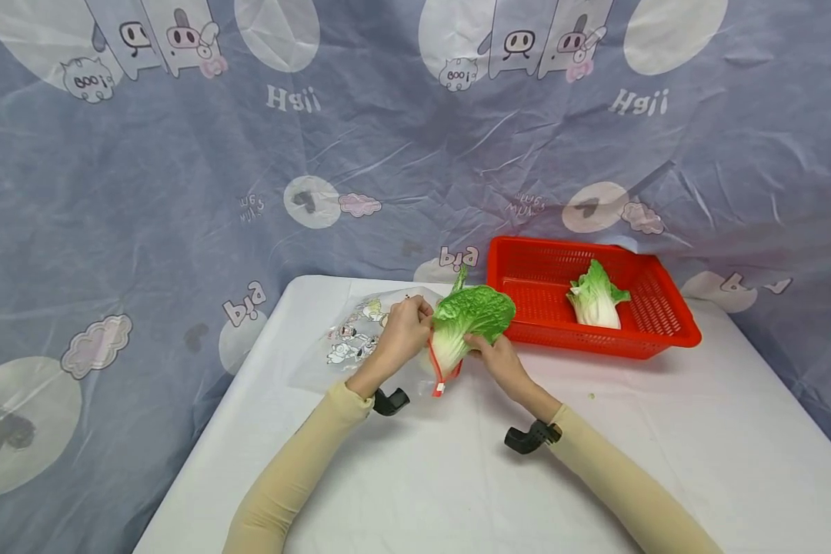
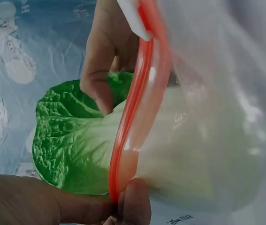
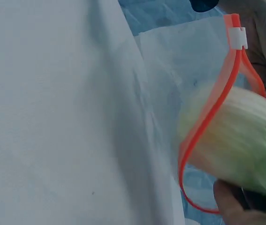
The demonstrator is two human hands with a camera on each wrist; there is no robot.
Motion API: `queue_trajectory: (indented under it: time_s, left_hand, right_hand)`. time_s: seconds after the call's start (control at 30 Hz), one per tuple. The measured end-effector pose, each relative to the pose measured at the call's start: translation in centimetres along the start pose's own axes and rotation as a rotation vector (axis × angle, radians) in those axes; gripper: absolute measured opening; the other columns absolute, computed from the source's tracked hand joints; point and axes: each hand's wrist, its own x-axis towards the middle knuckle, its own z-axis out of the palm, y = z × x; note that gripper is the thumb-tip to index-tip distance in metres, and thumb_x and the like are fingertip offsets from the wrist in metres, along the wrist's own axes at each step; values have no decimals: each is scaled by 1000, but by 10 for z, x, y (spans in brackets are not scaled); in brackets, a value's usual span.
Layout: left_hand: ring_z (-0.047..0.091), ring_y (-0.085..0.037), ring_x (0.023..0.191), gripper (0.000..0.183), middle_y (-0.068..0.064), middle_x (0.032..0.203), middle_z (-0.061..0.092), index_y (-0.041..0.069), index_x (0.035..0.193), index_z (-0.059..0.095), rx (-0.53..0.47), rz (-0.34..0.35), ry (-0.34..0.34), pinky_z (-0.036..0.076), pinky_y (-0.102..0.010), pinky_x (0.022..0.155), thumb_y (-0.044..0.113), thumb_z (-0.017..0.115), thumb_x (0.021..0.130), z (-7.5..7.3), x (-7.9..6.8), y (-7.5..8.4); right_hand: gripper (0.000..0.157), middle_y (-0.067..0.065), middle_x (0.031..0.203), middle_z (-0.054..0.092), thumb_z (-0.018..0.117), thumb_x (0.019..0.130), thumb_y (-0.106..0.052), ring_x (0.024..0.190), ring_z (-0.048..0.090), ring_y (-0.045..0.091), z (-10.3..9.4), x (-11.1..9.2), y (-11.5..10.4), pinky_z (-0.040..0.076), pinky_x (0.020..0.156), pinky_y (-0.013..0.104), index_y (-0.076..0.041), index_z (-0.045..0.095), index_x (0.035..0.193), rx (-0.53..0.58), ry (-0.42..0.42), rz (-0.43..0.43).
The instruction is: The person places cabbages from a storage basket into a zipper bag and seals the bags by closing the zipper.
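Note:
A head of Chinese cabbage [image 1: 457,327], white-stemmed with a green leafy top, has its stem inside a clear zip bag [image 2: 208,89]. Its leaves stick out of the bag's mouth. A red zip strip [image 2: 135,103] edges that mouth, with a white slider [image 3: 238,38] at one end. My left hand [image 1: 406,329] pinches the strip between thumb and finger. On the opposite side, my right hand [image 1: 500,362] grips the cabbage, thumb against the lower leaves; its other fingers are mostly hidden. Cartoon figures [image 1: 353,342] are printed on the bag.
To the right, a red plastic basket [image 1: 582,338] stands on the white-covered table [image 1: 443,485] with another Chinese cabbage [image 1: 597,304] inside. A patterned blue-grey cloth [image 1: 402,138] hangs behind the table. A small scrap [image 1: 592,395] lies in front of the basket.

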Motion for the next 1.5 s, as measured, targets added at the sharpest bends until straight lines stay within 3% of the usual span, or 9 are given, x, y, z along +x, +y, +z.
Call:
queue_trajectory:
  time_s: [0.2,0.33,0.57,0.7,0.8,0.93,1.03,1.2,1.5]
  left_hand:
    - [54,-11,56,6,-6,72,63,2,84,62,13,26,53,43,-21,50,3,62,90,0,-4,3]
    - [55,-10,54,4,-7,72,63,1,87,62,-35,38,13,44,-21,48,1,60,91,-1,-10,7]
    - [54,-12,57,4,-6,75,62,1,88,62,-3,36,43,45,-22,49,1,58,90,-7,-17,14]
    - [55,-12,59,4,-6,75,63,1,87,61,8,27,63,45,-21,51,3,59,90,-7,-17,14]
    - [55,-12,60,4,-7,76,63,0,88,61,11,30,39,45,-21,52,2,59,91,-6,-17,13]
    - [54,-12,62,5,-7,79,62,1,90,62,17,45,-5,46,-21,53,0,57,90,-3,-18,10]
    - [55,-12,61,6,-7,78,63,2,89,62,25,71,-24,46,-21,54,-1,57,91,-3,-18,7]
    - [54,-10,64,6,-4,75,63,4,87,64,49,131,-60,44,-20,57,3,60,92,-6,-20,5]
    - [54,-9,65,7,-6,78,65,4,90,65,-1,174,-112,45,-19,57,6,59,93,-7,-32,24]
  right_hand:
    - [58,21,148,36,50,99,-17,124,52,10,-4,-2,15,45,103,33,3,25,147,182,-336,-14]
    - [62,14,145,38,51,99,-14,120,53,5,-8,-4,18,45,102,28,6,18,148,275,-450,5]
    - [34,-10,124,55,50,97,-9,112,56,3,-17,-10,17,45,99,22,-9,44,131,346,-488,-39]
    - [37,-13,120,60,42,96,5,112,57,2,-18,-15,13,44,99,19,-20,52,122,374,-503,-108]
    - [39,-13,118,63,45,95,9,112,59,1,-16,-18,7,46,98,20,-19,56,121,272,-489,-136]
    - [29,-5,116,63,54,95,1,108,59,2,-11,-20,1,47,95,21,1,56,124,38,-463,-162]
    - [45,7,121,58,57,95,-8,105,58,3,-5,-19,1,48,94,25,9,43,135,-23,-477,-100]
    - [62,19,139,46,51,99,-21,112,58,13,12,-13,7,47,101,45,5,22,148,95,-615,81]
    - [46,16,119,59,46,100,-22,100,66,25,21,-7,6,53,90,47,6,41,136,-12,-508,165]
